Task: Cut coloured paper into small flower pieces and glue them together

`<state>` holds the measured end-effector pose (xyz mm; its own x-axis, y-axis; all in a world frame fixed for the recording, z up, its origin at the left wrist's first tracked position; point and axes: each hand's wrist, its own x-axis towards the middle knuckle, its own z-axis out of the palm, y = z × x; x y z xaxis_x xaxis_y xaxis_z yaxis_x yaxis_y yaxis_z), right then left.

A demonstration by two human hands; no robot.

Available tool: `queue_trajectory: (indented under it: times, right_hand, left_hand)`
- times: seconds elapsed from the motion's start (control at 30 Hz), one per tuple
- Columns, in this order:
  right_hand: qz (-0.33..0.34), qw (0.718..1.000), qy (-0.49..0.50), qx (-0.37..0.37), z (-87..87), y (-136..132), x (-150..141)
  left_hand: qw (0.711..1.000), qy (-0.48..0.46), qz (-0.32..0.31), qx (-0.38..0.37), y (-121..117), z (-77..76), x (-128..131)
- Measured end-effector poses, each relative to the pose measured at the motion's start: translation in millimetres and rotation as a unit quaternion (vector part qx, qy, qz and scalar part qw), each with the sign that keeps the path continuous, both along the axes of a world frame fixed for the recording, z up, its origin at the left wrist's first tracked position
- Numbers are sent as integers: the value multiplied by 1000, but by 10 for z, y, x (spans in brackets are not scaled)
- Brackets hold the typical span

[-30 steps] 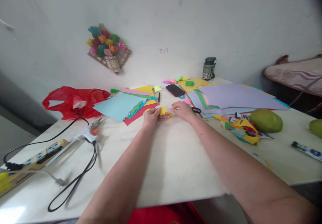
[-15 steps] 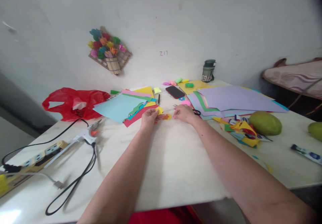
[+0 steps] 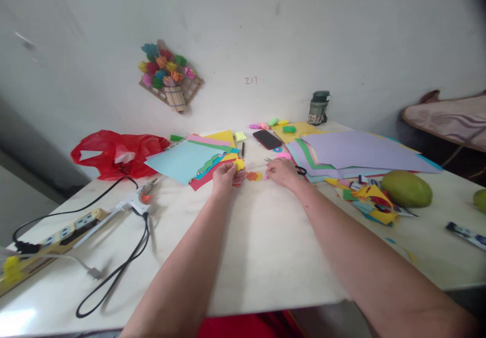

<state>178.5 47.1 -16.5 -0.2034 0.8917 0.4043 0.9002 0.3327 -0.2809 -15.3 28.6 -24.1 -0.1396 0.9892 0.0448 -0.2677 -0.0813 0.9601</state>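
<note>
My left hand (image 3: 225, 177) pinches a yellow paper cutout (image 3: 238, 164) with a scalloped edge between thumb and fingers. Just right of it on the table lie an orange cutout (image 3: 251, 176) and a yellow one (image 3: 259, 176), edges overlapping. My right hand (image 3: 281, 173) rests across from them, fingers drawn together by a tiny pink piece (image 3: 266, 177). Scissors (image 3: 301, 170) lie beneath that hand; a black handle loop shows on one side and blade tips on the other. A bright pink piece (image 3: 283, 155) lies just behind.
Paper sheets (image 3: 182, 161) lie left, more sheets (image 3: 341, 148) right. A phone (image 3: 267, 139) and pen (image 3: 243, 149) are behind the hands. Scraps (image 3: 372, 198) and a green fruit (image 3: 406, 189) sit right; a glue gun (image 3: 139, 201), power strip (image 3: 64, 234) and red bag (image 3: 114, 150) left.
My right hand has moved slightly down and closed its fingers near the pink piece. The yellow cutout in my left hand has turned, and the orange cutout on the table is more exposed.
</note>
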Motion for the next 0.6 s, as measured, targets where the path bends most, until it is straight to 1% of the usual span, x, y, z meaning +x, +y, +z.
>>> queue_trajectory:
  times: [0.1,0.17,0.23,0.33,0.4,0.47,0.53,0.6]
  right_hand:
    - [-18,999,-24,11,6,-16,-15]
    - [-16,999,-18,31,-5,-21,-42]
    - [-12,999,-4,45,-18,-26,-103]
    - [9,998,6,54,-11,-54,-296]
    - [52,997,7,48,25,-101,-507]
    - [105,994,18,32,88,-180,-781]
    - [157,987,24,2,168,-285,-1105]
    - [211,977,8,-32,247,-399,-1463]
  left_hand:
    - [1000,-19,7,1,-39,43,14]
    - [998,-46,36,15,-90,118,15]
    - [994,-68,75,28,-140,230,-3]
    - [978,-121,168,-4,-194,430,-97]
    - [963,-153,218,-33,-229,553,-220]
    - [954,-161,252,-29,-288,643,-389]
    - [942,-164,293,-21,-381,693,-589]
    - [927,-172,334,-7,-505,707,-793]
